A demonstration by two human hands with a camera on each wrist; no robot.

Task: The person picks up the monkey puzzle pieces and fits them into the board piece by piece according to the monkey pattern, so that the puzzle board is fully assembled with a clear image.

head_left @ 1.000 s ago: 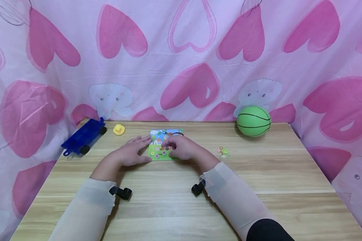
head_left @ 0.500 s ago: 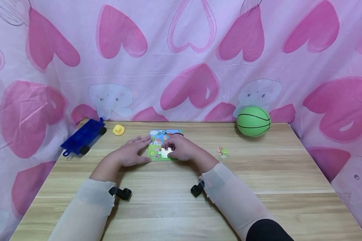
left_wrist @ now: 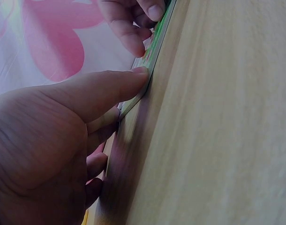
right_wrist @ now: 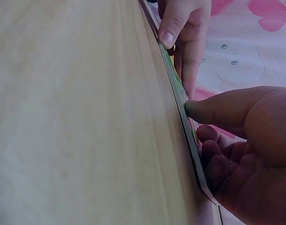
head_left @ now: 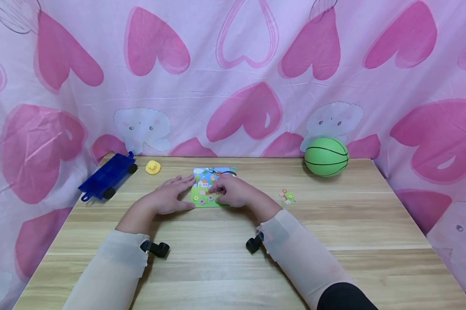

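Note:
A small jigsaw puzzle (head_left: 200, 198), printed with a house and flowers, lies flat at mid-table in the head view. My left hand (head_left: 170, 196) steadies its left side with fingers extended; the thumb (left_wrist: 129, 84) rests at the near corner. Over the puzzle's right half is my right hand (head_left: 236, 190), fingers curled, thumb (right_wrist: 204, 111) low on the surface. It pinches a puzzle piece (head_left: 211, 198) at the picture's lower middle, partly hidden by the fingers. One loose puzzle piece (head_left: 287, 196) lies to the right.
A blue toy wagon (head_left: 108, 175) stands at the table's left edge, with a yellow rubber duck (head_left: 153, 167) beside it. At the back right sits a green ball (head_left: 326, 156) with black lines. A pink heart-print curtain (head_left: 240, 112) hangs behind the wooden table (head_left: 217, 267).
A white patch showed under my right fingers half a second ago; printed picture covers that spot now. My right hand has shifted only slightly. The left hand stays in place.

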